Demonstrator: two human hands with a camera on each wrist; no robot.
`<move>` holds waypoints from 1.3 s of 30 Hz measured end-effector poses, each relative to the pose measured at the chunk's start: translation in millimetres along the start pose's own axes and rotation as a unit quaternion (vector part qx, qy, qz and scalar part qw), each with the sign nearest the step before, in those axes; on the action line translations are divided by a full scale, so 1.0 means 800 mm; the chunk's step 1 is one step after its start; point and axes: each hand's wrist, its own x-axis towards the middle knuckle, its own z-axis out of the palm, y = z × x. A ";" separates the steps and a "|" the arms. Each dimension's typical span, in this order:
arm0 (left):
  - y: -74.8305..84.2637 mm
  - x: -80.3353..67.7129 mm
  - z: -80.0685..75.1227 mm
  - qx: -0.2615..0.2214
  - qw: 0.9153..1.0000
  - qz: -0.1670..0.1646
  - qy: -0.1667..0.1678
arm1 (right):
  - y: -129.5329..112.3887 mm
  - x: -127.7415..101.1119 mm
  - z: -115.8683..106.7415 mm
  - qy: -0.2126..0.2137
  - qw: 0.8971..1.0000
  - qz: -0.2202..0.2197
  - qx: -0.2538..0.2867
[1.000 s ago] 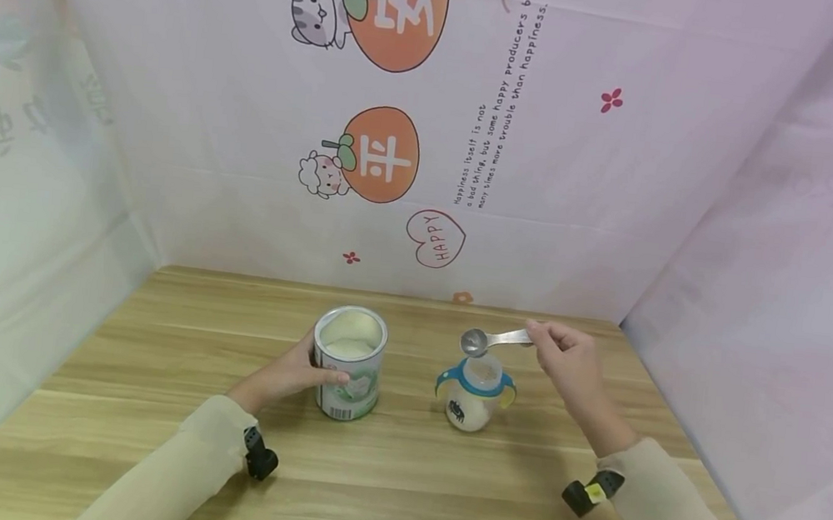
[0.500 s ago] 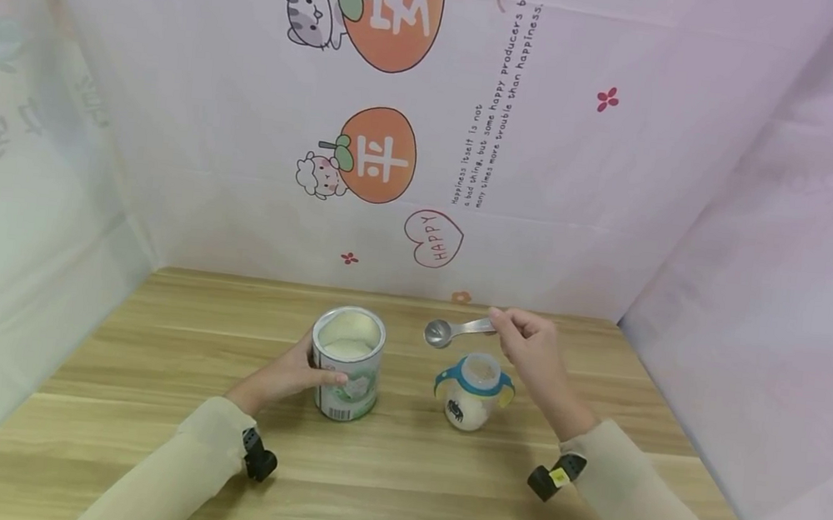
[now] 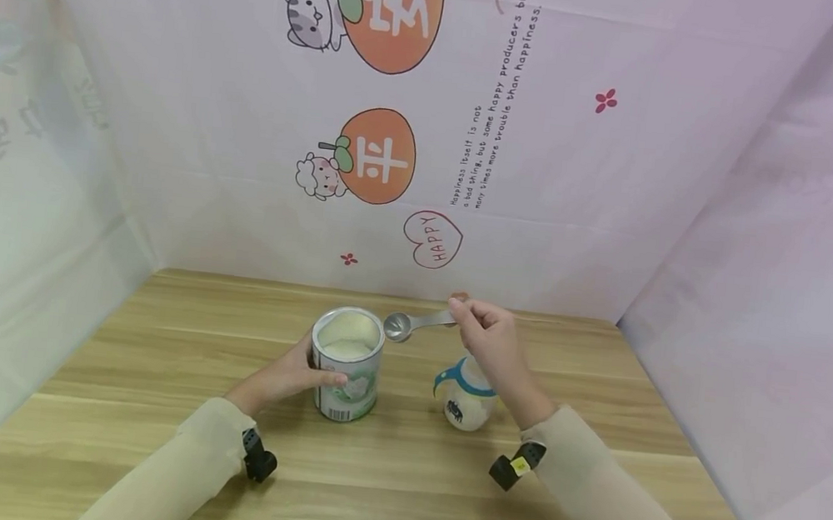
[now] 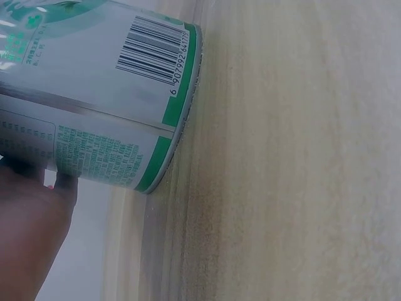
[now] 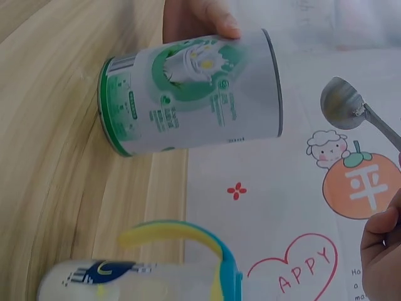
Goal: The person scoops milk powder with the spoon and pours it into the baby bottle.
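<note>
The left hand (image 3: 292, 375) wraps its grip round the open powder can (image 3: 346, 362), which stands mid-counter (image 3: 150, 368). The right hand (image 3: 491, 343) pinches a metal spoon (image 3: 418, 324) by its handle, bowl just above the can's far rim. A baby bottle (image 3: 465, 399) stands beside the can.

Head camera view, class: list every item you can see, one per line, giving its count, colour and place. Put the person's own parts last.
tin: one, silver and green, open with pale powder inside, centre of the table.
bottle: one, clear with blue and yellow handles, white powder at the bottom, right of the tin.
spoon: one, silver metal, held in the air just right of the tin's rim.
table: one, light wood.
backdrop: one, pale pink with orange cartoon prints, behind and beside the table.
left hand: grips the tin's side.
right hand: pinches the spoon's handle, above the bottle.
</note>
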 end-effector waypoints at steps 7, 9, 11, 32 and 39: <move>-0.001 0.001 0.000 0.000 1.000 0.008 -0.003 | -0.012 0.006 0.024 -0.021 0.999 -0.029 0.016; -0.001 0.001 0.000 -0.001 1.000 0.011 -0.005 | -0.007 0.009 0.030 -0.022 0.999 -0.022 0.012; -0.001 0.001 0.000 -0.003 1.000 0.013 -0.005 | 0.004 0.015 0.035 -0.024 1.000 -0.017 0.005; 0.004 -0.002 0.001 -0.001 1.000 0.001 0.002 | 0.018 0.035 0.066 -0.073 0.995 -0.026 -0.063; 0.005 -0.002 0.002 0.000 1.000 0.000 0.009 | 0.019 0.044 0.073 -0.099 0.990 -0.029 -0.099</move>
